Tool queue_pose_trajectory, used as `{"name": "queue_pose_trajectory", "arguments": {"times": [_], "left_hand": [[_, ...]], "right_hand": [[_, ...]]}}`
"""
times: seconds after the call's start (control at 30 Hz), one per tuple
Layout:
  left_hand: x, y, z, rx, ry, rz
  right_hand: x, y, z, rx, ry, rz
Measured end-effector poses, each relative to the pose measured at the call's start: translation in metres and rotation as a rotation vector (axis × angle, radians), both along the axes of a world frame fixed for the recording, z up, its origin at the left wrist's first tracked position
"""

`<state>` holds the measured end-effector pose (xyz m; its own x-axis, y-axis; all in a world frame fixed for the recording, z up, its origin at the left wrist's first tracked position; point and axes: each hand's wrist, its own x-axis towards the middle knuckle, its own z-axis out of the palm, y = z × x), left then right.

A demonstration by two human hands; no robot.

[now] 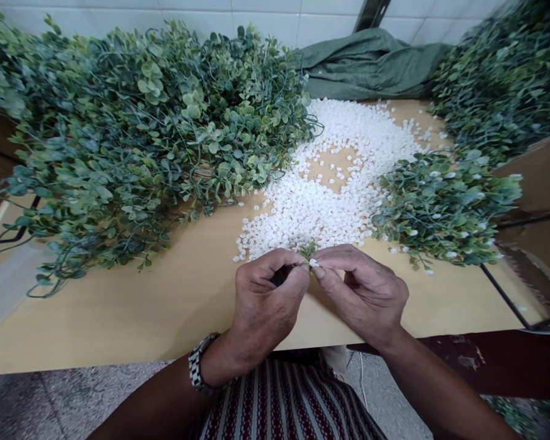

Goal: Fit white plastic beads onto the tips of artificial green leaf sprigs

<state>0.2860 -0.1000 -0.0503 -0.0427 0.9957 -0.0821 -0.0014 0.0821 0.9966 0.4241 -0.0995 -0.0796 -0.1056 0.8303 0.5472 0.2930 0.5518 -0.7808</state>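
My left hand, with a metal watch on its wrist, is closed around a small green plastic sprig whose leaves peek out above the fingers. My right hand meets it, pinching a small white bead between thumb and forefinger at the sprig's tip. Both hands hover over the near edge of the wooden table. Just beyond them lies a wide spread of white beads.
A large heap of green artificial foliage covers the table's left half. A smaller pile of sprigs with white beads on them lies at the right, more foliage behind it. A green cloth rests against the tiled wall.
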Motion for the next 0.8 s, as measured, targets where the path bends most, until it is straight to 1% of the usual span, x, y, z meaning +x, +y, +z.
{"name": "queue_pose_trajectory", "arguments": {"times": [0.37,0.43,0.57,0.63,0.8], "left_hand": [[-0.005,-0.004,-0.001,0.191,0.179,-0.109],[-0.005,-0.003,-0.002,0.218,0.183,-0.124],[-0.003,-0.001,-0.003,0.305,0.12,-0.154],[-0.001,-0.001,-0.003,0.289,0.079,-0.148],[0.002,-0.002,-0.005,0.121,-0.049,-0.13]], "right_hand": [[0.011,0.0,0.006,0.028,-0.084,0.108],[0.013,0.0,0.006,0.002,-0.074,0.124],[0.016,-0.002,0.003,-0.048,-0.014,0.121],[0.016,-0.003,0.002,-0.04,-0.002,0.107],[0.012,-0.005,0.0,-0.022,0.007,0.052]]}}
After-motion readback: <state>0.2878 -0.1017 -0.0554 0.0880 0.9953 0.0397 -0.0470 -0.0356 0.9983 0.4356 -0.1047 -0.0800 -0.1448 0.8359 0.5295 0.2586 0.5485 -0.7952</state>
